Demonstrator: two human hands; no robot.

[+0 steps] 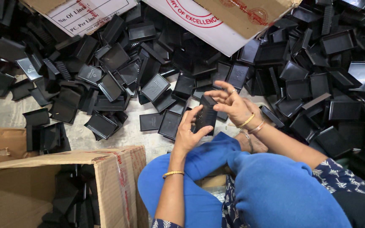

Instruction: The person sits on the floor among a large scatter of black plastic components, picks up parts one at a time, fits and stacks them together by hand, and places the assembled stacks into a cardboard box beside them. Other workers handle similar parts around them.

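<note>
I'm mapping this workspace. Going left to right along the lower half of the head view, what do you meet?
Open cardboard box with black parts inside → left hand → black plastic piece held by both hands → right hand → heap of black trays.

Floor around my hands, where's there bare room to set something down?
Bare concrete floor shows between the cardboard box and the black trays, and a strip at far left. Everywhere above and right of both hands, left and right, trays are heaped.

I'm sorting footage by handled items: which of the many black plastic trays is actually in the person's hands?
The black plastic tray held upright between left hand and right hand; the others lie loose on the floor.
</note>
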